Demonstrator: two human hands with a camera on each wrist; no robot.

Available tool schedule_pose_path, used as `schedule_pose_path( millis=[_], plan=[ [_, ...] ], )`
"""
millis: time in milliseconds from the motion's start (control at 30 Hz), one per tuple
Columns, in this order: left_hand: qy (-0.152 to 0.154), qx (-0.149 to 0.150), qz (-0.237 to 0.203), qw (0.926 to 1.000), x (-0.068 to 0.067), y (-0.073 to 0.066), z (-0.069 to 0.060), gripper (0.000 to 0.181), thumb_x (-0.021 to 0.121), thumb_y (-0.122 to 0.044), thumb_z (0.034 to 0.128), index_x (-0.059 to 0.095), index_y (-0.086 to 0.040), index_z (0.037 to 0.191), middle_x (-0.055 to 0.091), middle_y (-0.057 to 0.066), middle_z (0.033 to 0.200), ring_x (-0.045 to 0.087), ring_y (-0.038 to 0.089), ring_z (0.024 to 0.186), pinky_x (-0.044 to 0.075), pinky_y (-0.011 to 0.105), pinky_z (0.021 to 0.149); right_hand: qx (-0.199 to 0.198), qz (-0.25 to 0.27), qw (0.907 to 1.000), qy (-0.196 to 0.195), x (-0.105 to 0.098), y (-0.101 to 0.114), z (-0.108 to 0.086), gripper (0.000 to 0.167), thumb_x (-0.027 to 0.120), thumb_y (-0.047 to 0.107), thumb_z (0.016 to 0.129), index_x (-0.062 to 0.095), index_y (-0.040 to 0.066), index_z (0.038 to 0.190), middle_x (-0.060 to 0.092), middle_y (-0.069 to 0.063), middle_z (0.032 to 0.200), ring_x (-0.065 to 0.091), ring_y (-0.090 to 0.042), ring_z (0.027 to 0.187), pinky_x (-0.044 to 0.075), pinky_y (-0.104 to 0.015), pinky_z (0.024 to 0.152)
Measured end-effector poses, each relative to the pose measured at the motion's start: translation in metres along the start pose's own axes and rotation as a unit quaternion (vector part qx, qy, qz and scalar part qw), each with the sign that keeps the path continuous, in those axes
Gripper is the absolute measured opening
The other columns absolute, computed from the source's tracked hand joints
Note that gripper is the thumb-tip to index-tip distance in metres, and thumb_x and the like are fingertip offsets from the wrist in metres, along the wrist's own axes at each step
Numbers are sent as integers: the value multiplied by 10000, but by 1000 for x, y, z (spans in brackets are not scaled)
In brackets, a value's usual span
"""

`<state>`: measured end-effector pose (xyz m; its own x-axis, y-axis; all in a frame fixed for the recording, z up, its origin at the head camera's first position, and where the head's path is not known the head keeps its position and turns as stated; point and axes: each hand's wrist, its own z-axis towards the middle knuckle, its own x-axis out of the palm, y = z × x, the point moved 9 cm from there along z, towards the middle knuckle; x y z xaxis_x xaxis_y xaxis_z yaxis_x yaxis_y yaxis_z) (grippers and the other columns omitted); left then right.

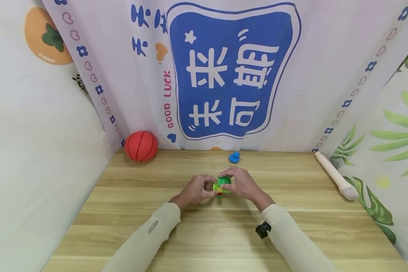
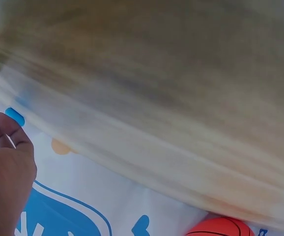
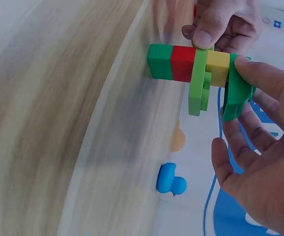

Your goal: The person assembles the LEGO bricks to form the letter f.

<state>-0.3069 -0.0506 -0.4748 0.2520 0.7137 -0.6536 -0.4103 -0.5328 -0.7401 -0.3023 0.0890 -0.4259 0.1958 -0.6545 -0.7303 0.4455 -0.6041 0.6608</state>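
Observation:
A short stack of toy building blocks stands on the table between both hands. In the right wrist view it runs from a green block (image 3: 160, 62) through a red block (image 3: 183, 64), a lime-green plate (image 3: 198, 88) and a yellow block (image 3: 217, 68) to a dark green curved block (image 3: 236, 93). My right hand (image 1: 242, 184) pinches the curved block between thumb and fingers. From the other side my left hand (image 1: 196, 190) grips the lime-green plate, its thumb on the edge. A blurred surface fills much of the left wrist view, with the blocks out of sight there.
At the table's back left sits a red ball (image 1: 141, 146) with black lines. A small blue toy duck (image 1: 235, 157) stands at the back edge, beyond the hands. Along the right edge lies a pale stick-like object (image 1: 336, 176) with a thicker end. Printed cloth (image 1: 312, 75) hangs behind.

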Motion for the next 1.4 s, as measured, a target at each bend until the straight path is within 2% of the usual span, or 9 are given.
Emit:
schedule_pose_path(
  millis=[167, 300, 400, 500, 700, 933, 1133, 1300, 1400],
  plan=[
    [72, 93, 160, 9998, 1, -2, 1, 290, 850, -147, 922, 784, -36, 1182, 751, 64, 1035, 607, 124, 844, 533, 217, 755, 109, 276, 9993, -206, 3, -14, -7, 373, 852, 142, 931, 761, 83, 1288, 738, -81, 1258, 676, -234, 1108, 616, -461, 920],
    [62, 85, 169, 9998, 1, -1, 1, 308, 831, -155, 947, 771, -23, 1219, 746, 76, 1062, 611, 111, 850, 534, 203, 754, 430, 447, 9968, -506, 8, -29, -16, 442, 826, 162, 960, 687, 43, 1362, 687, -122, 1282, 666, -252, 1146, 616, -447, 953],
    [2, 66, 131, 9999, -1, 1, 1, 316, 820, -150, 960, 759, -23, 1243, 724, 79, 1073, 621, 107, 876, 542, 201, 769, 719, 527, 9931, -764, 9, -40, -20, 384, 813, 168, 971, 693, 14, 1301, 693, -134, 1230, 688, -268, 1134, 615, -446, 977],
    [-48, 76, 128, 9999, -3, 0, 1, 314, 810, -164, 974, 757, -33, 1255, 703, 84, 1084, 624, 118, 894, 546, 212, 778, 890, 544, 9908, -858, 10, -48, -24, 301, 803, 191, 984, 721, 29, 1223, 726, -116, 1176, 724, -256, 1082, 620, -441, 965],
    [-140, 19, 133, 9998, -5, 1, -1, 306, 766, -217, 1018, 753, -50, 1274, 720, 61, 1082, 614, 109, 878, 536, 217, 761, 942, 653, 9903, -782, 12, -53, -27, 344, 812, 172, 972, 725, 31, 1274, 764, -121, 1189, 758, -246, 1034, 632, -416, 918],
    [-189, -110, -29, 9998, -1, 1, -2, 161, 741, -199, 1033, 748, -88, 1149, 762, 22, 1033, 595, 99, 833, 514, 201, 728, 1021, 575, 9895, -847, 16, -57, -31, 220, 806, 150, 973, 777, 15, 1145, 803, -122, 1068, 761, -203, 931, 634, -343, 827],
    [137, -316, 412, 9986, 8, 4, -1, 152, 698, -236, 1063, 748, -103, 1117, 767, 15, 1024, 634, 83, 864, 562, 248, 786, 1316, 508, 9880, -628, 22, -59, -34, 189, 786, 156, 988, 801, 8, 1103, 815, -112, 1048, 762, -193, 939, 638, -372, 843],
    [383, -439, 1106, 9922, 12, 3, -1, 214, 670, -291, 1076, 748, -116, 1171, 771, -7, 1089, 645, 84, 920, 583, 306, 886, 1349, 379, 9885, -571, 25, -59, -35, 164, 791, 147, 982, 816, 18, 1079, 820, -95, 1012, 765, -177, 910, 641, -370, 825],
    [494, -462, 1358, 9884, 15, 2, -2, 226, 665, -307, 1079, 756, -125, 1177, 762, -30, 1059, 626, 90, 888, 573, 301, 867, 1307, 307, 9894, -561, 25, -58, -36, 145, 793, 133, 976, 819, 19, 1062, 819, -91, 993, 761, -166, 885, 641, -363, 803]
  ],
)
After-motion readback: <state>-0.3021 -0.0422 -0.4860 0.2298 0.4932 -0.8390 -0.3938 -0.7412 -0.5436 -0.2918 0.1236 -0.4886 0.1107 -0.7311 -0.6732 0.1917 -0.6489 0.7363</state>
